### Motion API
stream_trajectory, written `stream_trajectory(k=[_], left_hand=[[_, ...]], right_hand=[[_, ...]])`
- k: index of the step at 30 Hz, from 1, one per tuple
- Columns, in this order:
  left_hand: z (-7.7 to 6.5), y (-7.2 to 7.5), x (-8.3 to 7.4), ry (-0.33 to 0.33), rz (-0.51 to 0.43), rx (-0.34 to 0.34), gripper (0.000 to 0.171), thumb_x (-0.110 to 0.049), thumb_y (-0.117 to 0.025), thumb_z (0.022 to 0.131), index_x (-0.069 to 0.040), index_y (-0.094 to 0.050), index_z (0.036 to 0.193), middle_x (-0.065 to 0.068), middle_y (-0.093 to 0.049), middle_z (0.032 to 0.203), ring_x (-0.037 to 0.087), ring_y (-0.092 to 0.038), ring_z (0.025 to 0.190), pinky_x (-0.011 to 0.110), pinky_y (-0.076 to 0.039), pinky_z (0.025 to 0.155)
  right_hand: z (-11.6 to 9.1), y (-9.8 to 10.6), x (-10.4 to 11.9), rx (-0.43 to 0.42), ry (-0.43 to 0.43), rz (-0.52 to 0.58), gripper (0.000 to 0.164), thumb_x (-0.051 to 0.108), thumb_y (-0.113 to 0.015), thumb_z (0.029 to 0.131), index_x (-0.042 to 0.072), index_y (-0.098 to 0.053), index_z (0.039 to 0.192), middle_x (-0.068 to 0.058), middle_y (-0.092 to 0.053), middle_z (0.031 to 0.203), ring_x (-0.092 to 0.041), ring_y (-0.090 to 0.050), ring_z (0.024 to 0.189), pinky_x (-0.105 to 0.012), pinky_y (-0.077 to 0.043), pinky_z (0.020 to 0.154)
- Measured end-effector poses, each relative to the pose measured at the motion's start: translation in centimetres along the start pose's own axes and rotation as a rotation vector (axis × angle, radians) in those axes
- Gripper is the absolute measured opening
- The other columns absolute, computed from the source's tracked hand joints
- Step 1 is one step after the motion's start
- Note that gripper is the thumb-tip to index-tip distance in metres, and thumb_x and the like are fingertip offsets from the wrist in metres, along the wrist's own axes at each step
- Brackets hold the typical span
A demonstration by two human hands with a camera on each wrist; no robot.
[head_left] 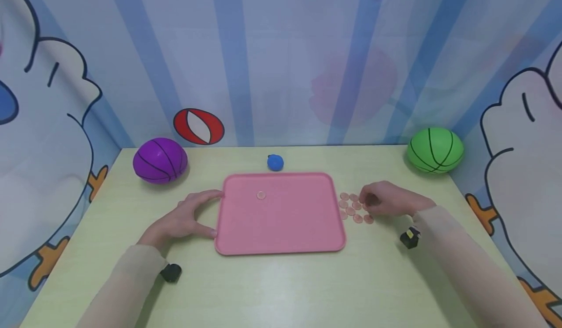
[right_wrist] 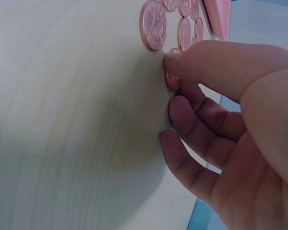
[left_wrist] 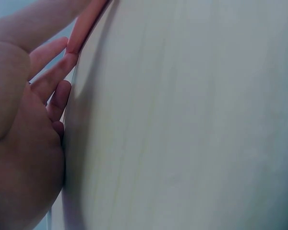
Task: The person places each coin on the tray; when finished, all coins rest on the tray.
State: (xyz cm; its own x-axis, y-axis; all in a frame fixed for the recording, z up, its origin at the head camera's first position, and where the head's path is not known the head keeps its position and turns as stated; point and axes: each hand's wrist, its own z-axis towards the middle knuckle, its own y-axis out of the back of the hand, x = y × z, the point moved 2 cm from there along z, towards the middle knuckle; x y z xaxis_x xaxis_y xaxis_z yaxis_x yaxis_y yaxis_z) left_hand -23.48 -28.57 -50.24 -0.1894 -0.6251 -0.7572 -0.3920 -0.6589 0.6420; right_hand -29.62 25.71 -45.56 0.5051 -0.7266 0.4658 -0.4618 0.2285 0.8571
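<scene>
A pink tray [head_left: 281,220] lies on the table with one small coin [head_left: 261,195] on it, toward its upper left. My left hand [head_left: 186,218] rests at the tray's left edge, thumb and fingers spread wide and touching the rim. Right of the tray lie several copper coins [head_left: 357,218] in a loose cluster. Over the right side of that cluster is my right hand [head_left: 386,198], fingers bent down. In the right wrist view its thumb and forefinger pinch a copper coin [right_wrist: 174,80] close to the tabletop, the forefinger partly hidden behind the thumb.
A purple ball [head_left: 160,161] sits at the table's back left and a green ball [head_left: 435,150] at the back right. Behind the tray is a small blue object [head_left: 275,162]. A printed curtain [head_left: 281,74] stands along the table's back edge.
</scene>
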Motion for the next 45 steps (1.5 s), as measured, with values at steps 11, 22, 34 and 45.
stream_trajectory(k=[11,22,34,45], left_hand=[[0.0,0.0,0.1,-0.002,-0.003,0.0,0.107,-0.045,-0.097,0.07,-0.032,-0.042,0.161,0.003,-0.035,0.168,0.035,-0.024,0.153,0.075,-0.013,0.121],[0.0,0.0,-0.2,-0.003,-0.001,-0.002,0.108,-0.045,-0.097,0.069,-0.031,-0.043,0.161,0.003,-0.036,0.168,0.035,-0.024,0.153,0.074,-0.013,0.121],[-0.1,0.0,-0.2,-0.008,0.0,-0.004,0.107,-0.044,-0.097,0.069,-0.031,-0.043,0.161,0.003,-0.036,0.168,0.035,-0.024,0.153,0.074,-0.012,0.121],[0.0,0.0,-0.3,0.003,-0.005,-0.004,0.108,-0.044,-0.097,0.069,-0.031,-0.042,0.161,0.002,-0.035,0.169,0.035,-0.023,0.153,0.075,-0.011,0.121]], right_hand=[[0.0,0.0,-0.3,-0.007,0.007,-0.004,0.014,0.003,-0.073,0.092,0.007,-0.073,0.105,0.001,-0.07,0.098,-0.015,-0.063,0.092,-0.037,-0.058,0.086],[-0.1,-0.4,-0.6,-0.06,0.013,0.003,0.015,0.001,-0.073,0.092,0.013,-0.072,0.101,0.003,-0.067,0.098,-0.015,-0.062,0.093,-0.036,-0.058,0.086],[-0.7,-0.4,-0.7,-0.066,-0.006,0.06,0.019,0.0,-0.072,0.092,0.012,-0.077,0.106,-0.003,-0.072,0.108,-0.022,-0.068,0.101,-0.044,-0.06,0.093],[-1.1,-0.4,-0.9,-0.064,-0.009,0.06,0.019,-0.002,-0.073,0.093,0.011,-0.078,0.106,-0.003,-0.073,0.107,-0.02,-0.069,0.098,-0.042,-0.061,0.09]])
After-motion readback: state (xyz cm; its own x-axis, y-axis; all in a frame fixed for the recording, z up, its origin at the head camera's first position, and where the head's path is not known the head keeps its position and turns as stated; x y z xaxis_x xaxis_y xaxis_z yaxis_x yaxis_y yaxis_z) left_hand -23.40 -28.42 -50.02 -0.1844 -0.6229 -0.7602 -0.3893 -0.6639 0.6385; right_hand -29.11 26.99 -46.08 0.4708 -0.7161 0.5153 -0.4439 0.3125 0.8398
